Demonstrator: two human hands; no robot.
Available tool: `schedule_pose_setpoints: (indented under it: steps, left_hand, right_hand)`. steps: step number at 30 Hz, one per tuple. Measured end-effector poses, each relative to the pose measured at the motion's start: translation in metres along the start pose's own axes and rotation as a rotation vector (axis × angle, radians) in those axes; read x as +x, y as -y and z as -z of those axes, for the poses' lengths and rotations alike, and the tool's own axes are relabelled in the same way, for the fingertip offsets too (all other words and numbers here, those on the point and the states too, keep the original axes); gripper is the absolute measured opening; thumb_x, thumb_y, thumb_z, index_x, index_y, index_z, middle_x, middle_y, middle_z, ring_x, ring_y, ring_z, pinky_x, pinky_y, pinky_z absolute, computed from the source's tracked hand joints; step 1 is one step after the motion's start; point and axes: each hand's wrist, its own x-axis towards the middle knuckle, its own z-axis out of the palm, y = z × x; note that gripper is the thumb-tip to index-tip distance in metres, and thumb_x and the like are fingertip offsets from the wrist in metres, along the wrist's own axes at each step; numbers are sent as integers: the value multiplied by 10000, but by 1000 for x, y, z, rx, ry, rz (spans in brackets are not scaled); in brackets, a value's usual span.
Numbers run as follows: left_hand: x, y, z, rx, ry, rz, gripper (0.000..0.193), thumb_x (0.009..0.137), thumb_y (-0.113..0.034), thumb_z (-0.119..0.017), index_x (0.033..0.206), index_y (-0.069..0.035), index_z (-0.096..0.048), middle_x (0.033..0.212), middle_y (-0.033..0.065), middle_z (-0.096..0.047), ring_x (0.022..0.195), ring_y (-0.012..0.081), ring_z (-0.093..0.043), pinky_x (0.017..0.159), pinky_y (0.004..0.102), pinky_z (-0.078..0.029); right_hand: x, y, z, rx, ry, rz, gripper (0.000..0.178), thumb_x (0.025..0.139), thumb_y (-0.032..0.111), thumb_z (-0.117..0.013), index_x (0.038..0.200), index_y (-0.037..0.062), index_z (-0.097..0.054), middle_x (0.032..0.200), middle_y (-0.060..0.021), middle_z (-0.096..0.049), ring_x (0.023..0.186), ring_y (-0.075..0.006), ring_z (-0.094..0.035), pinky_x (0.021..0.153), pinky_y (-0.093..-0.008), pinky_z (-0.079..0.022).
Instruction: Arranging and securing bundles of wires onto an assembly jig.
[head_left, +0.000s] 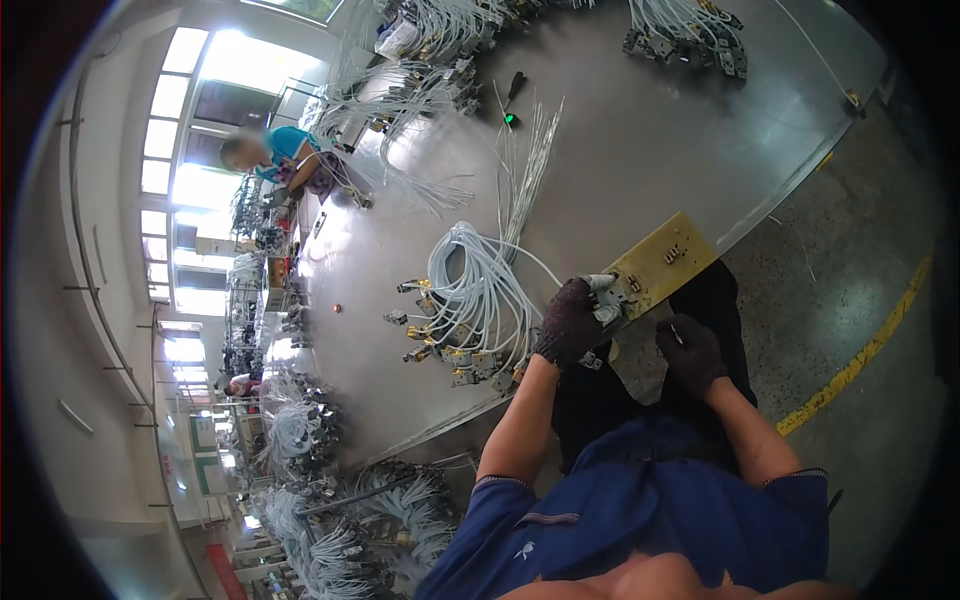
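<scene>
My left hand [568, 322], in a dark knit glove, is closed on a small metal lock-like part [609, 304] at the near end of a yellow board [692, 236]. A white cable [540, 264] runs from the bundle toward this hand. Small metal pegs [672, 256] stand on the board. Just off the board's near edge is my right hand [692, 354], also gloved, with its fingers curled together. A small pale tip shows at those fingers, too small to name. Left of my left hand lies a coiled bundle of white cables [470, 265] with metal parts [470, 365] on their ends.
A dark-handled screwdriver [515, 87] lies farther up the metal table [620, 150], near a green round object [511, 120]. More cable bundles [690, 40] lie along the far side. A person [290, 160] works at the left. A yellow floor line [860, 355] runs at right.
</scene>
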Motion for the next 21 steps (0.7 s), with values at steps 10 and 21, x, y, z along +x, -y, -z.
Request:
schedule_pose_setpoints:
  steps: [10,21]
  left_hand:
    - [4,12,-6,-60,-1,-30,452,957,-6,-748,1392,23,-630,1247,150,-749,1144,222,-749,972,356,-603]
    - [1,-9,-2,-115,41,58,491,984,69,-711,1455,10,-585,1343,141,-716,1222,202,-709,1026,344,-588]
  right_hand:
    - [-1,-6,4,26,-30,41,202,983,162,-740,1150,51,-727,1009,-202,-755,906,-384,-775,770,-413,-597]
    - [0,-5,7,39,-50,7,187,995,159,-736,1141,43,-716,1012,-203,-754,909,-374,-769,781,-416,-585]
